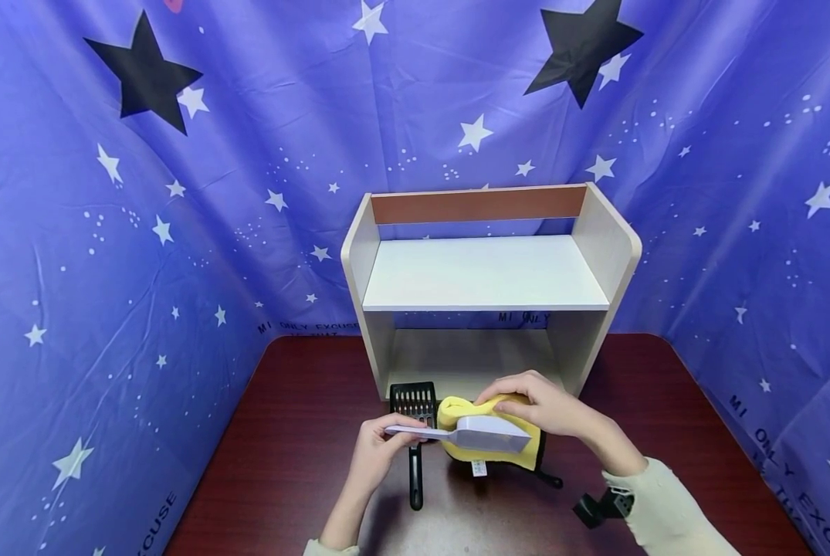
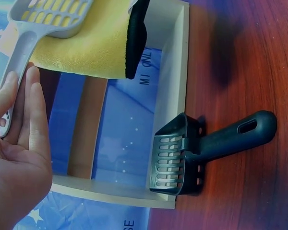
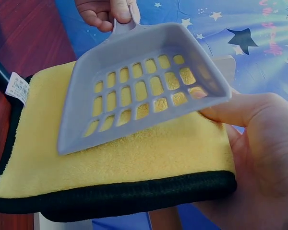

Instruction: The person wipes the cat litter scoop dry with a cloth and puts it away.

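Note:
My left hand pinches the handle of a pale grey slotted litter scoop between thumb and fingers. Behind the scoop's head is a folded yellow cloth with black edging and a white tag. My right hand grips this cloth at its far side, the thumb lying against the scoop's rim in the right wrist view. Yellow shows through the scoop's slots. A second litter scoop, black, lies on the table left of the cloth, its handle toward me.
A white two-tier shelf stands at the back of the dark red table, just beyond the hands. Starry blue curtains enclose the table at the back and sides. A black camera sits on my right wrist.

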A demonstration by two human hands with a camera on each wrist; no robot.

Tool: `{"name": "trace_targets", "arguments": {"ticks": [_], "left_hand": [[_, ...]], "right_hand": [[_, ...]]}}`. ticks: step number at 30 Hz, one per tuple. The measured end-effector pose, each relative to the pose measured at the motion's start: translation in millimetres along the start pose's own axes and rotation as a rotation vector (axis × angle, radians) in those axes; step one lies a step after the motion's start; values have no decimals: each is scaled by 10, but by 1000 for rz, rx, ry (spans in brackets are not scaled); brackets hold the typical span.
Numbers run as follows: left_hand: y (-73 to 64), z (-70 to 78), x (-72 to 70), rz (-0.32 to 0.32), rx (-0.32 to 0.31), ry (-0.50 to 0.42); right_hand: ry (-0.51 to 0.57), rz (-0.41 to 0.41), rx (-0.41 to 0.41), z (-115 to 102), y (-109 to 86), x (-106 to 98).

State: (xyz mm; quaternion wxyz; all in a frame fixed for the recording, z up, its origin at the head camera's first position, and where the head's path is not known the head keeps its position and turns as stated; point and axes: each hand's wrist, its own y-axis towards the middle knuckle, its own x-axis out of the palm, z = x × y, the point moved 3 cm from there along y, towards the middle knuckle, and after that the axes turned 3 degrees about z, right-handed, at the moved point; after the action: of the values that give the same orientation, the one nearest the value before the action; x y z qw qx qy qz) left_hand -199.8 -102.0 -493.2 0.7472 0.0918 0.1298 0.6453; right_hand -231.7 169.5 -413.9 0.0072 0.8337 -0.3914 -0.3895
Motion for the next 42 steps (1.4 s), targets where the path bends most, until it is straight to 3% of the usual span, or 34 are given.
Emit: {"name": "trace_targets", "arguments": {"ticks": [8,15,27,34,42], "left_hand": [[0,-22,-30,38,-39,-35],[5,-38,-68,55,-23,-44],[10,-59,-185,122,9,-44],[-4,-58,-223,148,-12,-79],[-18,-54,-237,156,-20,-50]], "right_hand": [[-4,25,14,12,-63,-59],[-9,47,-7,40,-126,-103],[37,87,32,94,-253,-173],[43,99,8,128,-323,-188],[65,103,12,146,-399,-204]]}}
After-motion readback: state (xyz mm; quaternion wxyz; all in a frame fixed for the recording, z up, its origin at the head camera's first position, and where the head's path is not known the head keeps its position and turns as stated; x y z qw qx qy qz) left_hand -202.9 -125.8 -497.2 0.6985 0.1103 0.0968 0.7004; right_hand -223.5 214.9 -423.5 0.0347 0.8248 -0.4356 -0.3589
